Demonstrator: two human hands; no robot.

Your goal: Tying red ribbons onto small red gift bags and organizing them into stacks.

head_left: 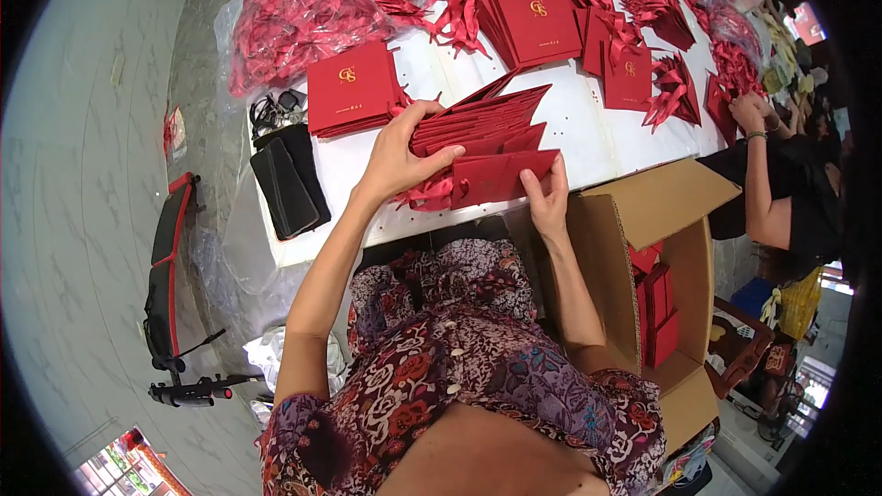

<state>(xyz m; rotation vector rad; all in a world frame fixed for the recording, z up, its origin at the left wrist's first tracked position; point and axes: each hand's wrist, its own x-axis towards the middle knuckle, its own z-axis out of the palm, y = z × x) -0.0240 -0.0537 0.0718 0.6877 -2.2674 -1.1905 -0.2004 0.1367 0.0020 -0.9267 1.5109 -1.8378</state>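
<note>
A stack of flat red paper bags (pixel 482 129) leans at the table's front edge, fanned out, with red ribbon handles hanging at its left end. My left hand (pixel 398 156) is closed round the left end of the stack, thumb over the front and fingers along the back. At the front, one red bag (pixel 491 182) stands apart from the rest, its face tilted up toward me. My right hand (pixel 548 200) pinches that bag at its right edge, thumb on the near face; the fingers behind it are partly hidden.
More red bags (pixel 349 92) lie in a pile at the left, and others (pixel 542 23) stand further back. A plastic sack of red ribbons (pixel 299 28) sits far left, above a black pouch (pixel 287 182). At my right, an open cardboard box (pixel 597 266) holds red bags. Another person's arm (pixel 767 174) reaches in.
</note>
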